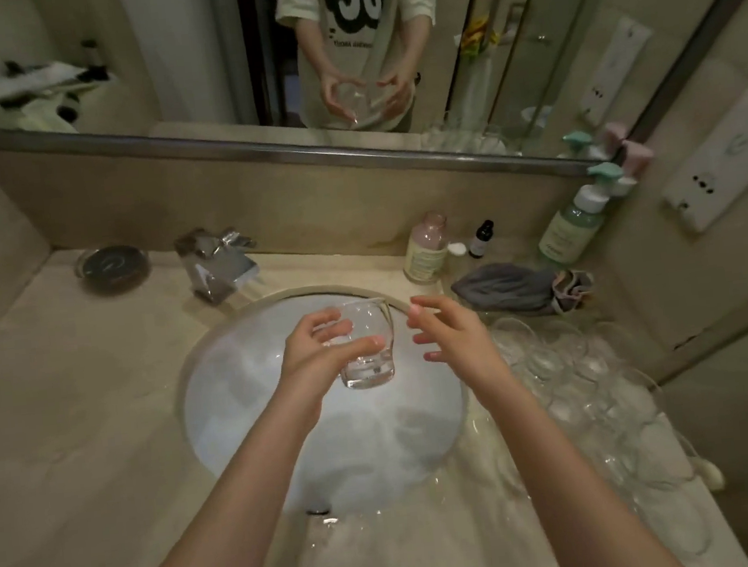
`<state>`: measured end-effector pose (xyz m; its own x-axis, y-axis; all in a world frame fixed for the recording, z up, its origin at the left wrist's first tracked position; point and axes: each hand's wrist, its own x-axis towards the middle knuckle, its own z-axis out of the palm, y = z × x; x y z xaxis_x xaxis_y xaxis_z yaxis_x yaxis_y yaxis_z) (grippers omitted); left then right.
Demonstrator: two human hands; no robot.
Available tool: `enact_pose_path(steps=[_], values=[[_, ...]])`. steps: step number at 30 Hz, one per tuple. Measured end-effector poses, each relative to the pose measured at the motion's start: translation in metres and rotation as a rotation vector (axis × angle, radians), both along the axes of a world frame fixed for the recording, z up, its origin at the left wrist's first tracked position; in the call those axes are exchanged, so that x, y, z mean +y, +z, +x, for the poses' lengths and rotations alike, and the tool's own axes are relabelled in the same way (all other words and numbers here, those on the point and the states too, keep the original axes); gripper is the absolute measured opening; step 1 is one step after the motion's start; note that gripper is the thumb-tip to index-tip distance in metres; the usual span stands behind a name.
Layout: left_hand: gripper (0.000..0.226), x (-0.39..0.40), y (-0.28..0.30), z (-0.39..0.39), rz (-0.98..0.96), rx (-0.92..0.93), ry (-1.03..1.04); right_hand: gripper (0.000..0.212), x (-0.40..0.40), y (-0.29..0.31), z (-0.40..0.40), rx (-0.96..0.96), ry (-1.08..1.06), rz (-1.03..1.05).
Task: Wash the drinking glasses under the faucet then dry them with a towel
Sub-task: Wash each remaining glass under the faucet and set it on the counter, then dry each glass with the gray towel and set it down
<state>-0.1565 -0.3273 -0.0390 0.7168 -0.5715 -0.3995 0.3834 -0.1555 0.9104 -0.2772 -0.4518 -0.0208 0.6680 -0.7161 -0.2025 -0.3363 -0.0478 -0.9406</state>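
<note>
My left hand [319, 348] grips a clear drinking glass [369, 352] above the white sink basin [238, 410], fingers and thumb curled round its side. Beside the glass, my right hand [450, 331] hovers with relaxed, spread fingers and does not touch it. The chrome faucet [215, 264] stands at the back left of the basin; no water stream shows. A grey towel [514, 288] lies crumpled on the counter at the right. Several more clear glasses [577, 378] are crowded on the counter right of the basin.
Bottles [426, 251] and a pump dispenser [572, 227] stand by the back wall on the right. A round dark soap dish [112, 267] sits at back left. The mirror [203, 48] reflects a person holding the glass. The beige counter [80, 426] spreads out left of the basin.
</note>
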Motion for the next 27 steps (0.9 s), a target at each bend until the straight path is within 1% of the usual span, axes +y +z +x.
enact_pose_path(steps=[2, 7, 10, 12, 13, 15, 18, 20, 22, 24, 27], values=[[0.085, -0.013, -0.001, -0.009, 0.012, -0.037, 0.014, 0.024, -0.031, 0.001, -0.011, 0.014, 0.025, -0.111], [0.091, -0.043, -0.003, -0.027, 0.026, -0.077, 0.032, 0.025, -0.11, -0.007, -0.02, 0.142, 0.1, -0.375], [0.093, -0.054, -0.007, -0.033, 0.016, -0.068, 0.053, 0.03, -0.151, -0.02, -0.014, 0.292, 0.239, -0.595], [0.095, -0.059, -0.008, -0.036, 0.006, -0.065, 0.052, 0.031, -0.174, -0.03, -0.01, 0.424, 0.347, -0.747], [0.096, -0.061, -0.009, -0.036, 0.009, -0.067, 0.057, 0.032, -0.183, -0.033, -0.009, 0.493, 0.399, -0.791], [0.097, -0.064, -0.012, -0.035, 0.023, -0.07, 0.07, 0.038, -0.198, -0.038, -0.008, 0.598, 0.497, -0.84], [0.096, -0.067, -0.019, -0.034, 0.062, -0.072, 0.093, 0.051, -0.211, -0.046, -0.008, 0.721, 0.634, -0.848], [0.096, -0.067, -0.023, -0.032, 0.086, -0.068, 0.105, 0.06, -0.218, -0.053, -0.01, 0.788, 0.7, -0.841], [0.095, -0.067, -0.027, -0.031, 0.099, -0.063, 0.116, 0.065, -0.222, -0.061, -0.014, 0.825, 0.741, -0.895], [0.095, -0.067, -0.03, -0.03, 0.106, -0.051, 0.125, 0.065, -0.226, -0.067, -0.016, 0.843, 0.765, -1.003], [0.096, -0.069, -0.032, -0.03, 0.1, -0.033, 0.135, 0.056, -0.228, -0.074, -0.015, 0.841, 0.753, -1.158]])
